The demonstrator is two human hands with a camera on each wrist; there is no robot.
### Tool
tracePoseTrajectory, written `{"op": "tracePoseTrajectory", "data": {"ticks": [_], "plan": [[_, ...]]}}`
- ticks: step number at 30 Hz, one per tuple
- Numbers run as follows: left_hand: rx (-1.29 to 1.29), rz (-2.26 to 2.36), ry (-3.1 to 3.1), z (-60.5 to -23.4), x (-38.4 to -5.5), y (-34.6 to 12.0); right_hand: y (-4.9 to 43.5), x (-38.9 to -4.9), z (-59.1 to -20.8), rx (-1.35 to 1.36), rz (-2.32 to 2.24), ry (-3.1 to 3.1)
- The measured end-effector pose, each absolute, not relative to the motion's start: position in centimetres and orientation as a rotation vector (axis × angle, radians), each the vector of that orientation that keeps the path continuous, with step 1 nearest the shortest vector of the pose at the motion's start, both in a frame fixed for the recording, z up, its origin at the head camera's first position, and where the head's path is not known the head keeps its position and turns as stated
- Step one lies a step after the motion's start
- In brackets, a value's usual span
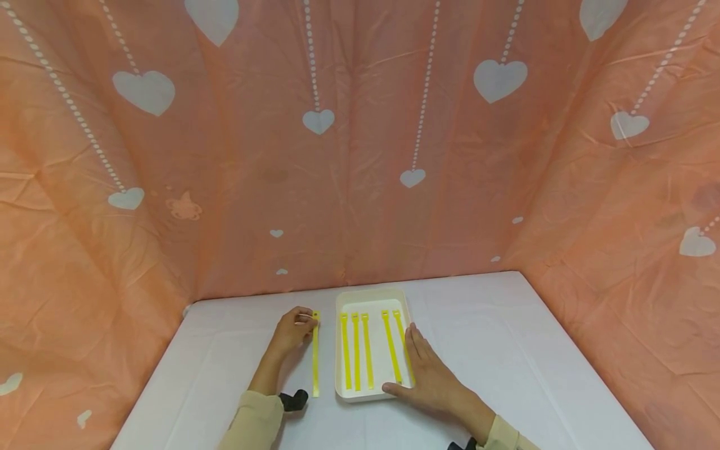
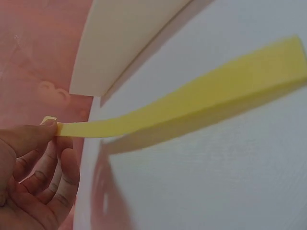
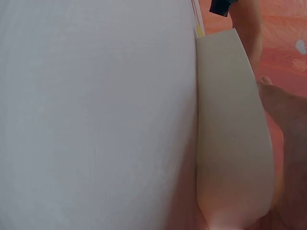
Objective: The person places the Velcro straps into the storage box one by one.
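Note:
On the table left of the tray, my left hand (image 1: 292, 330) pinches a yellow cable tie (image 1: 315, 365) by its slotted head end. The left wrist view shows thumb and fingers at that end, with the flat strap (image 2: 206, 98) stretching away to the right above its shadow. Inside the white tray (image 1: 340, 356) lie several more yellow cable ties (image 1: 356, 356), heads toward the back, in a group of three and a pair to the right. My right hand (image 1: 430, 378) rests along the tray's right side, fingers straight, thumb over the front right corner, partly covering the rightmost tie.
A white cloth covers the table (image 1: 495, 350). Orange-pink curtains (image 1: 365, 219) with white hearts stand around the back and both sides. Black wrist straps (image 1: 294, 400) sit at the cuffs of beige sleeves (image 1: 253, 420). The tray's outer wall (image 3: 232, 129) fills the right wrist view's right half.

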State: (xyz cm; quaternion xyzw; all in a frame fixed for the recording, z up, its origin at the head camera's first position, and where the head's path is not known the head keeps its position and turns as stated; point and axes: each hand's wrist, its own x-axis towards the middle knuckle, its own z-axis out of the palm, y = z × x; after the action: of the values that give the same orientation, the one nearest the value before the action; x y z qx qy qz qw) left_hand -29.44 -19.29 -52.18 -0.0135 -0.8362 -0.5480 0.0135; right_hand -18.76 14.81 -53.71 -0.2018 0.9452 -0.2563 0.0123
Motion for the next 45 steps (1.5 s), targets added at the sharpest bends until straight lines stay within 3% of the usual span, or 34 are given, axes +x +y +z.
{"op": "tracePoseTrajectory", "data": {"ticks": [45], "plan": [[-0.257, -1.661, -2.523, -45.4, -28.6, -17.4, 14.9, -18.9, -54.0, -0.609, -0.779, 2.946]]}}
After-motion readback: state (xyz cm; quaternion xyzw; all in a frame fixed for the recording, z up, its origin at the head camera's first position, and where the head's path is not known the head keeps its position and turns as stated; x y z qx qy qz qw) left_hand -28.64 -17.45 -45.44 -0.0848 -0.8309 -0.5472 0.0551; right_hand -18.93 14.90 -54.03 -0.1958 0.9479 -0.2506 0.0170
